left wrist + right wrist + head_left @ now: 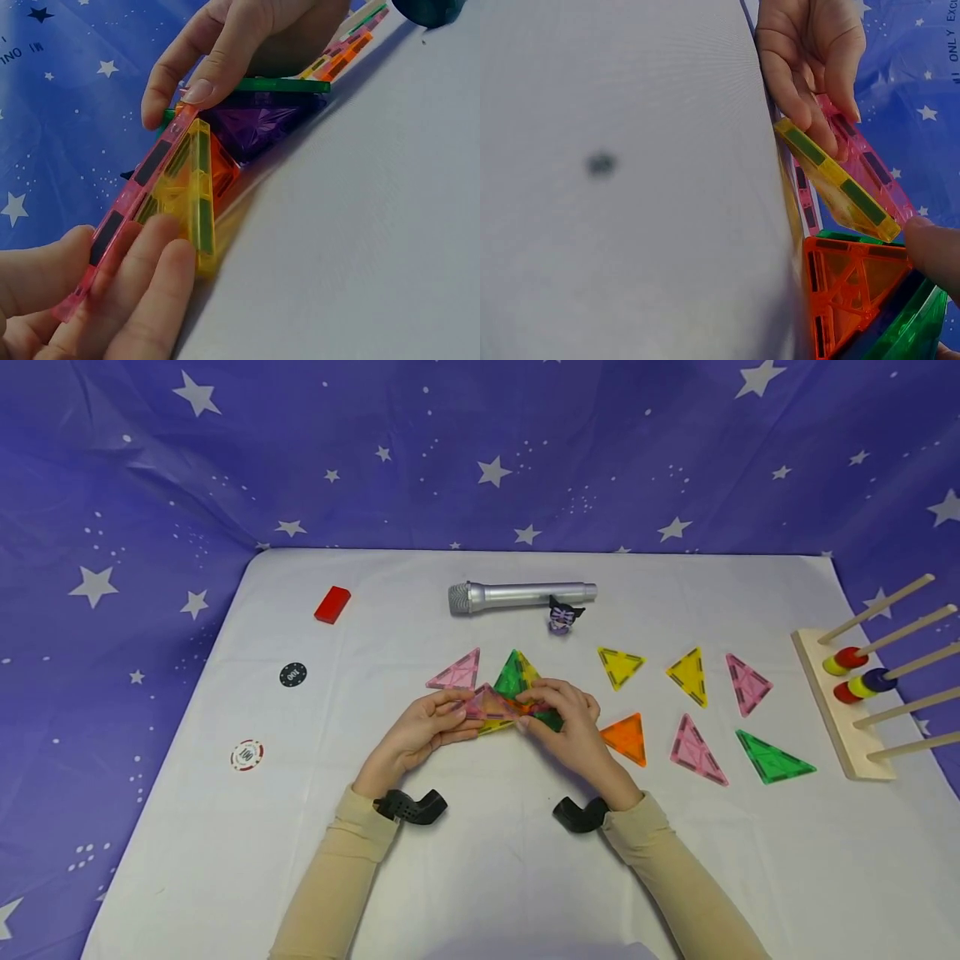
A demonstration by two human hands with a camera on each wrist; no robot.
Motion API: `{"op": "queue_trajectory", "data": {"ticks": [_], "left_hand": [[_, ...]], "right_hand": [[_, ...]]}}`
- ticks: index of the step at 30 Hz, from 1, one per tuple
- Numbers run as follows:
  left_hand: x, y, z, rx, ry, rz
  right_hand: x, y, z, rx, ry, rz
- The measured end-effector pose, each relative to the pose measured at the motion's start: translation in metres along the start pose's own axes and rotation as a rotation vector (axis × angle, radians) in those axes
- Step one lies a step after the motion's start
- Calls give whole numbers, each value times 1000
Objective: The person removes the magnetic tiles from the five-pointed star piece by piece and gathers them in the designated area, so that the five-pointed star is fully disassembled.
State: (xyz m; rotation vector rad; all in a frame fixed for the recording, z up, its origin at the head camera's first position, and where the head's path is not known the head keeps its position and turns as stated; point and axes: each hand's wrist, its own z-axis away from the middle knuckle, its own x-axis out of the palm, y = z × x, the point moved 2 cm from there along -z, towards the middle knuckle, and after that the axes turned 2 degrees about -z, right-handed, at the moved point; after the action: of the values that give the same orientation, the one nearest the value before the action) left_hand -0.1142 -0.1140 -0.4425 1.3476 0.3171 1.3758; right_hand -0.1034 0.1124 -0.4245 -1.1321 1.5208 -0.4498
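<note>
Two cream sleeves (341,868) reach in over the white desk (495,877). The left hand (416,735) pinches a pink triangle tile (127,206) with a yellow triangle tile (191,199) beside it. The right hand (570,722) curls its fingers on the small tile stack (517,697) in the middle of the desk, just in front of the toy microphone (521,596). To do this well, I think the edges should line up slowly, so the magnets click and nothing tips.
</note>
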Motion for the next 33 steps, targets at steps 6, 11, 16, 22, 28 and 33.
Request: {"op": "queue_trajectory", "data": {"ticks": [6,11,16,22,28,33], "left_hand": [[2,0,0,-13,-22,53],[4,-1,0,-22,-32,75],[5,-2,0,-31,-44,106],[5,-2,-1,-2,-96,117],[0,7,3,78,-116,13],[-17,26,12,201,84,-97]], "right_hand": [[0,1,0,-4,-17,5],[0,0,0,-7,-38,2],[0,0,0,-1,-25,2],[1,1,0,-2,-7,11],[1,2,-1,-2,-3,6],[1,2,-1,4,-5,2]]}}
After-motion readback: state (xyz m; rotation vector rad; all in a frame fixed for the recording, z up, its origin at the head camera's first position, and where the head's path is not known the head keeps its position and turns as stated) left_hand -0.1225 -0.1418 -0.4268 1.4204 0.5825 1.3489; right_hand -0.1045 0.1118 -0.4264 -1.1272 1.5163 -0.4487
